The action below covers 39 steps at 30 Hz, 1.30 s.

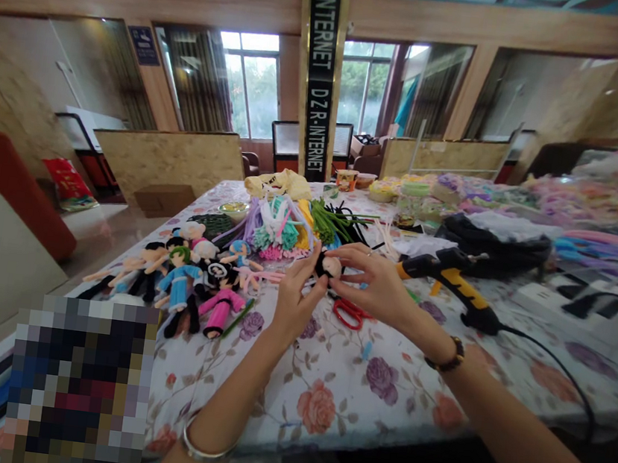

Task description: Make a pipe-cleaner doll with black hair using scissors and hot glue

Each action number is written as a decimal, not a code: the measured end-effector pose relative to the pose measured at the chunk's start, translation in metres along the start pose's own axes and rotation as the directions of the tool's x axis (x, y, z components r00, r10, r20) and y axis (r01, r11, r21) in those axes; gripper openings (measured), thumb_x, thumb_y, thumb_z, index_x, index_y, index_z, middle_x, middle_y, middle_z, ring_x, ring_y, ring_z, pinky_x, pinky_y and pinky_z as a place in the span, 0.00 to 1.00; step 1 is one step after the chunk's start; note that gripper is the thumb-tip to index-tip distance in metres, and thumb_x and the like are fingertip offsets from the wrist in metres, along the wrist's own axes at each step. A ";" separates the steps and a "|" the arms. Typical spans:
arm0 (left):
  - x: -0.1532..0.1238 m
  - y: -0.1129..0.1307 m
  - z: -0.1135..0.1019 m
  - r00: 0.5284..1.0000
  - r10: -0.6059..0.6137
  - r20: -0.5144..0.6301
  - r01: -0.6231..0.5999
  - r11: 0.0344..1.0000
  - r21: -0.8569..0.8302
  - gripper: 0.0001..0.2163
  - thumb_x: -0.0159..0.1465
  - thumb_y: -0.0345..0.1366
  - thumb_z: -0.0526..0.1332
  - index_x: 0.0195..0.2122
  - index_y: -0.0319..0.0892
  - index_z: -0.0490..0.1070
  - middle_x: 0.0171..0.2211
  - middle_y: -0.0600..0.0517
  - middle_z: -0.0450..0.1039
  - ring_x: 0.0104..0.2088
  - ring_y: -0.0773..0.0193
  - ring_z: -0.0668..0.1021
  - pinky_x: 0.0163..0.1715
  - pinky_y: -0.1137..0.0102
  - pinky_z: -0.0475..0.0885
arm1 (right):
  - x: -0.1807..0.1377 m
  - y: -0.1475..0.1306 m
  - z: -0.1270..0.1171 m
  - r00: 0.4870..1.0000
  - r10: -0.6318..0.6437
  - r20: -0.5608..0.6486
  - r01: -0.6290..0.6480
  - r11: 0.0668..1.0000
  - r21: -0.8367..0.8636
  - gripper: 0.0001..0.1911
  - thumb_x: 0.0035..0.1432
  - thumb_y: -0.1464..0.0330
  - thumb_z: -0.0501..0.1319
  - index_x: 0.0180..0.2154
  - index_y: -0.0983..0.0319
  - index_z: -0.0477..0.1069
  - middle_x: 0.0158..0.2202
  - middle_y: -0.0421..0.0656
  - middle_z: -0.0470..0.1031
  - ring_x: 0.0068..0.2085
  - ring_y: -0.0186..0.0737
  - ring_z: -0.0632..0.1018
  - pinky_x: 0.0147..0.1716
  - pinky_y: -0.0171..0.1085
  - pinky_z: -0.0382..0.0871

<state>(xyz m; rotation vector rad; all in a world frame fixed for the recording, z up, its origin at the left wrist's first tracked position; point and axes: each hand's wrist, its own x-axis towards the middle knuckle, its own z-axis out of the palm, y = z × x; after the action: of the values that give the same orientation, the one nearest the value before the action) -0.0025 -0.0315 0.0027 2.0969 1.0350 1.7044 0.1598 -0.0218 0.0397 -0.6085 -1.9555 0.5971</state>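
Observation:
Between my two hands is a small doll head [332, 266], pale with black fuzzy strips around it. My left hand [299, 288] pinches it from the left, thumb and fingers closed on its dark side. From the right, the fingertips of my right hand [373, 281] grip its edge, partly hiding it. Below the right hand lie red-handled scissors [348, 314]. A yellow and black hot glue gun [463, 286] rests to the right. Left of my hands lie several fuzzy dolls, among them one in a blue robe [180, 281] and one in a pink robe [219, 305].
Bundles of pipe cleaners [278, 231] lie behind my hands, with green stems [333, 222] beside them. A black plastic bag [495, 247] and a white power strip [569, 312] are at the right. The glue gun's cord [562, 368] runs over the flowered tablecloth [315, 405].

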 end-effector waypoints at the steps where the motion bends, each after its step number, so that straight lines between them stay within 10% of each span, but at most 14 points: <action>1: 0.000 0.000 0.000 1.000 0.001 -0.001 -0.001 1.000 0.003 0.24 0.63 0.41 0.54 0.60 0.44 0.58 0.51 0.45 0.70 0.50 0.59 0.71 0.53 0.65 0.62 | 0.000 -0.001 0.000 1.000 -0.002 -0.005 0.001 1.000 -0.003 0.19 0.51 0.71 0.62 0.46 0.56 0.71 0.45 0.45 0.66 0.42 0.37 0.76 0.35 0.33 0.78; 22: 0.005 -0.001 -0.001 0.995 -0.089 0.047 0.095 0.986 -0.140 0.20 0.62 0.41 0.56 0.56 0.48 0.64 0.55 0.50 0.67 0.56 0.58 0.68 0.57 0.63 0.59 | 0.001 0.001 0.003 0.998 -0.016 -0.066 0.013 0.999 -0.045 0.15 0.51 0.70 0.61 0.43 0.58 0.72 0.45 0.46 0.66 0.42 0.39 0.74 0.35 0.34 0.77; 39: 0.004 -0.004 0.000 1.000 0.025 0.002 -0.025 1.000 -0.012 0.29 0.57 0.44 0.62 0.59 0.50 0.59 0.50 0.48 0.70 0.52 0.57 0.68 0.53 0.62 0.60 | 0.007 0.001 -0.009 0.969 0.244 0.035 -0.241 0.909 0.341 0.19 0.50 0.62 0.65 0.45 0.59 0.71 0.42 0.44 0.75 0.41 0.40 0.77 0.39 0.38 0.74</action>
<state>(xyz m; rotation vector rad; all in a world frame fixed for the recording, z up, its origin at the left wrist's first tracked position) -0.0035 -0.0256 0.0035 2.1124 0.9996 1.7149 0.1648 -0.0154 0.0472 -0.6336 -1.7224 1.0645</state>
